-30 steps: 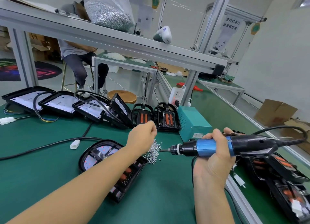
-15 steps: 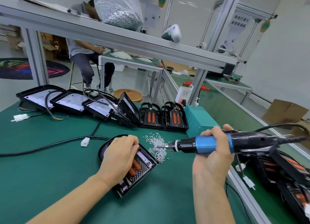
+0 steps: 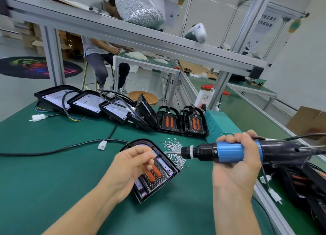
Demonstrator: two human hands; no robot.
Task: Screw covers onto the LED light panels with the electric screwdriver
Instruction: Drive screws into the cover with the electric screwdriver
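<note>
Green matting covers the bench (image 3: 44, 173) in front of you. Your right hand (image 3: 236, 166) is wrapped around the blue barrel of the electric screwdriver (image 3: 229, 153), held level above the bench with its bit pointing toward nine o'clock. Your left hand (image 3: 130, 167) hovers over the LED light panel (image 3: 158, 180) at the centre of the bench, with thumb and fingertips drawn together; they seem to pinch a small screw, though motion blur makes that unsure.

The panel lies under and just to three o'clock of your left hand, its two orange strips showing. A pile of loose screws (image 3: 174, 152) sits just beyond it at one o'clock, right below the screwdriver's bit.

As for progress, this looks like early work on this panel: the bit is not yet on any screw. Two similar panels (image 3: 182, 122) stand at twelve o'clock, several open housings (image 3: 84, 102) lie at ten o'clock, and more panels (image 3: 303, 182) wait at three o'clock. Whether those are finished cannot be told.
</note>
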